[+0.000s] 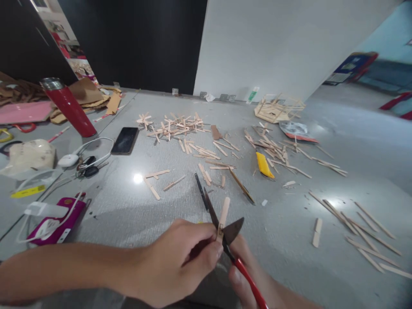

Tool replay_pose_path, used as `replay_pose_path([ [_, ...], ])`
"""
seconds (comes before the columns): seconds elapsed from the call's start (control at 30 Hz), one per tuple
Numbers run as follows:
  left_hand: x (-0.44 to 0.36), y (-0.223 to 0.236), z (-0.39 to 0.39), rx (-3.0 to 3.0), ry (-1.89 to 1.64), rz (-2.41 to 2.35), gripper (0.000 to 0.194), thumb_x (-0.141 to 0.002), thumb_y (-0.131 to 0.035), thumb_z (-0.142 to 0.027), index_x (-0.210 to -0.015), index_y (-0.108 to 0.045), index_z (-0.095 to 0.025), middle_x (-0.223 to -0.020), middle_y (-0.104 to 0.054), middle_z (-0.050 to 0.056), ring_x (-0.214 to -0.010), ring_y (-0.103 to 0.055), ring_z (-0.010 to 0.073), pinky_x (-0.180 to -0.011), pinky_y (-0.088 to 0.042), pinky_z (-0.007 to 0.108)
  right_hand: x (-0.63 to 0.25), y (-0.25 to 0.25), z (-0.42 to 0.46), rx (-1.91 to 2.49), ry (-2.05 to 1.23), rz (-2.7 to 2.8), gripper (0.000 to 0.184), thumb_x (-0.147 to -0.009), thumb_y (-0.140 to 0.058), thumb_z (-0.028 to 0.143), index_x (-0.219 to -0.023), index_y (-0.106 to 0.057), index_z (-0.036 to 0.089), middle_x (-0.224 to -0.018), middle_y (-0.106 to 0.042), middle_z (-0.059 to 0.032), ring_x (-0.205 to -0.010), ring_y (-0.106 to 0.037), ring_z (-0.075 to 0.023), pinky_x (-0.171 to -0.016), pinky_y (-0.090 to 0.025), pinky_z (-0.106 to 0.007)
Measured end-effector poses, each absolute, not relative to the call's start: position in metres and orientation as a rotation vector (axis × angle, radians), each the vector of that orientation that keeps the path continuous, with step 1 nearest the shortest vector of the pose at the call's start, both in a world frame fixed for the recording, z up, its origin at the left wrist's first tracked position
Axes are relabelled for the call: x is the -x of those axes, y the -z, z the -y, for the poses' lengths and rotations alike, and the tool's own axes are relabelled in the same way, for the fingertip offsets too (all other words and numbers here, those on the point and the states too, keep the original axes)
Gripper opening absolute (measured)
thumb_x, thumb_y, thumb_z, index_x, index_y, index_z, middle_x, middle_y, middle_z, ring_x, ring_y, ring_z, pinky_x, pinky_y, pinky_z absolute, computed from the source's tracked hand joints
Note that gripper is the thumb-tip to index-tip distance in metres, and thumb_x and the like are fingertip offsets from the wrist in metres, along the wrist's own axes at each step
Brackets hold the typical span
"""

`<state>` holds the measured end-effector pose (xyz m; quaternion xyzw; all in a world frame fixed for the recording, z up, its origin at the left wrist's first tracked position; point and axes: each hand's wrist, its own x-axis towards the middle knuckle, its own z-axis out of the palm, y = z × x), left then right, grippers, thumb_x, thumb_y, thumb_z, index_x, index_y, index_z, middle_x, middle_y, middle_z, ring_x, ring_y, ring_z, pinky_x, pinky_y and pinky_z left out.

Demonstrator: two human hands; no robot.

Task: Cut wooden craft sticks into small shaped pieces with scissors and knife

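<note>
My left hand pinches a wooden craft stick between thumb and finger, its rounded end pointing up and away. Dark marks show on the stick near my fingertips. My right hand is closed round the red handle of a pair of scissors. The scissor blades stand apart, one on either side of the stick. Part of the right hand's grip is hidden below the handle. Just beyond the blades a black pen lies on the grey table.
Craft sticks lie in heaps, with more sticks at right. A yellow cutter, a brown pencil-like tool and a stick frame are beyond. Leftward are a phone, red flask and purple power strip.
</note>
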<state>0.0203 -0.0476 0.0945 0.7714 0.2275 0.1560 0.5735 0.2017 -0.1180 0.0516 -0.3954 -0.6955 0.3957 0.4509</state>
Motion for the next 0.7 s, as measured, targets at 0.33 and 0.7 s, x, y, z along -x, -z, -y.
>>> replay_pose_path([
  [0.33,-0.022,-0.082,0.053,-1.82,-0.45,-0.518,0.029,-0.103,-0.05,-0.028,-0.076,-0.045,-0.018,-0.064,-0.039,-0.006,-0.057,-0.035,0.0079,-0.053,-0.028,0.02,-0.195,-0.055,0.119,1.039,-0.889,1.688,0.056,-0.102,-0.04,0.063,-0.125,-0.068,0.02,-0.099,-0.076,-0.0134,-0.091,-0.074,-0.0298,-0.081,-0.063,-0.039],
  [0.7,-0.023,-0.075,0.058,-1.846,-0.498,-0.596,0.034,-0.104,-0.047,-0.032,-0.074,-0.052,-0.016,-0.063,-0.044,-0.004,-0.057,-0.04,0.0082,-0.053,-0.03,0.02,-0.191,-0.05,0.115,0.984,-0.864,1.656,0.054,-0.103,-0.038,0.064,-0.113,-0.07,0.021,-0.084,-0.072,-0.0072,-0.063,-0.066,-0.0207,-0.059,-0.058,-0.033],
])
